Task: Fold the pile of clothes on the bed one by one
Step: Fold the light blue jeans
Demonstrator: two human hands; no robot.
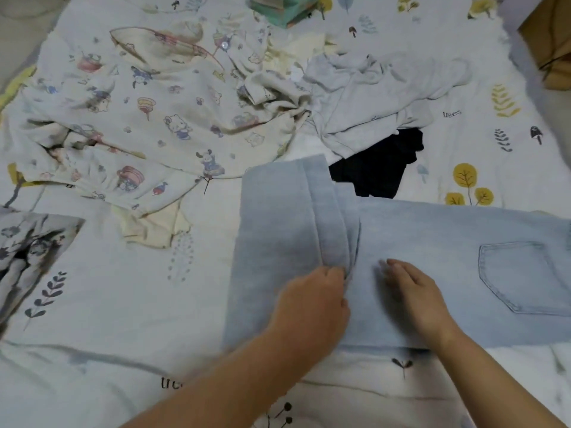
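Observation:
A pair of light blue jeans point(448, 242) lies across the bed in front of me, its leg end folded back over itself at the left, a back pocket at the right. My left hand point(312, 304) grips the folded edge of the jeans with curled fingers. My right hand point(414, 291) rests flat on the denim just right of it, fingers straight. Behind lie a cream cartoon-print garment point(139, 118), a pale grey crumpled top point(370, 97) and a dark navy garment point(377, 168).
The bed sheet point(108, 319) is white with leaf and tree prints. A grey floral folded piece point(27, 251) lies at the left edge. A stack of green folded cloth point(281, 7) sits at the far top. A brown cardboard box point(553, 44) stands at the top right.

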